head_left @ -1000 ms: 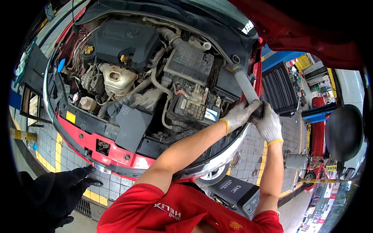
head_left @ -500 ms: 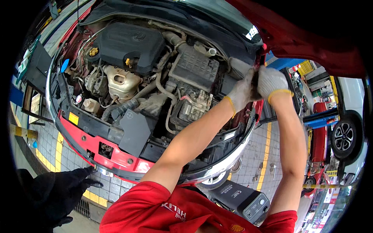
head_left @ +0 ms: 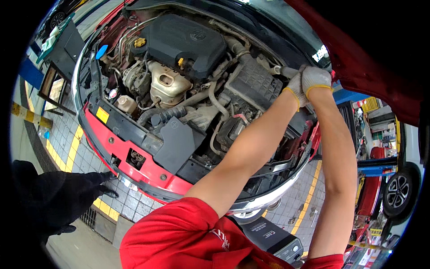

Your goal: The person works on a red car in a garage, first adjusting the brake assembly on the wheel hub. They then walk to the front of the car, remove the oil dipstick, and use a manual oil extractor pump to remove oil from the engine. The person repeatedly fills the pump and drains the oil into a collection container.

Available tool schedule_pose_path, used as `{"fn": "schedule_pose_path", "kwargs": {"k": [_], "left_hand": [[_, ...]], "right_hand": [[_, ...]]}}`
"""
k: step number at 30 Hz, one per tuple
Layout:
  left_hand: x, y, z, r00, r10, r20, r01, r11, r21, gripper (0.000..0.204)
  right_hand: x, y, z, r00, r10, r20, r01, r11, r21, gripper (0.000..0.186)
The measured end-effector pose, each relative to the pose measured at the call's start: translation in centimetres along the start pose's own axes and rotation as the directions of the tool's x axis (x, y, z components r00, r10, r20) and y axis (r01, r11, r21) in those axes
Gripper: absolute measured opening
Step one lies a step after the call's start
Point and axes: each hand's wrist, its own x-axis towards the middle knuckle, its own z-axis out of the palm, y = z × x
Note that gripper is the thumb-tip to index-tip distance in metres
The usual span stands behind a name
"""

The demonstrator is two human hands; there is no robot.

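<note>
Both my hands wear pale knitted gloves with yellow cuffs and meet at the right rear corner of the open engine bay. My left hand [head_left: 296,91] curls in beside my right hand [head_left: 316,79], which is also closed. What their fingers grip is hidden by the gloves. A grey tube-like part [head_left: 288,72] runs up to them from the left. Left of my hands lies the black ribbed air filter box [head_left: 256,83]. Partly behind my left forearm, the battery area [head_left: 237,127] shows. Farther left is the black engine cover [head_left: 183,42].
The raised red hood [head_left: 358,58] hangs over the right side. A person in black [head_left: 58,201] stands at the front left. A black wheeled machine [head_left: 268,240] is on the floor near me. A white car [head_left: 410,152] stands at the right, a grey cabinet [head_left: 67,42] at the far left.
The view has shifted, so the engine bay sits farther right. My hands have moved away from me and inward over the bay, and are now closer together.
</note>
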Motion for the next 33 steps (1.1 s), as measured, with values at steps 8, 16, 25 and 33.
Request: {"fn": "schedule_pose_path", "kwargs": {"k": [8, 16, 25, 33], "left_hand": [[-0.5, -1.7, 0.5, 0.989, 0.098, 0.114, -0.114, 0.982, 0.147, 0.036], [3.4, 0.6, -3.2, 0.987, 0.061, 0.149, -0.01, 0.946, -0.323, 0.048], [6.2, -3.4, -8.0, 0.938, 0.261, -0.226, -0.277, 0.96, -0.04, 0.03], [4.0, -2.6, -6.5, 0.925, 0.122, -0.359, -0.108, 0.992, 0.06, 0.039]], "right_hand": [[-1.1, 0.4, -1.1, 0.999, 0.01, 0.031, -0.005, 0.987, -0.161, 0.031], [-0.8, -0.8, -1.9, 0.998, -0.06, -0.004, 0.06, 0.997, -0.053, 0.027], [-3.4, -0.7, 2.5, 0.999, 0.008, -0.031, -0.009, 0.999, -0.052, 0.023], [-5.5, 0.3, 0.9, 0.999, -0.036, -0.025, 0.037, 0.999, 0.033, 0.025]]}}
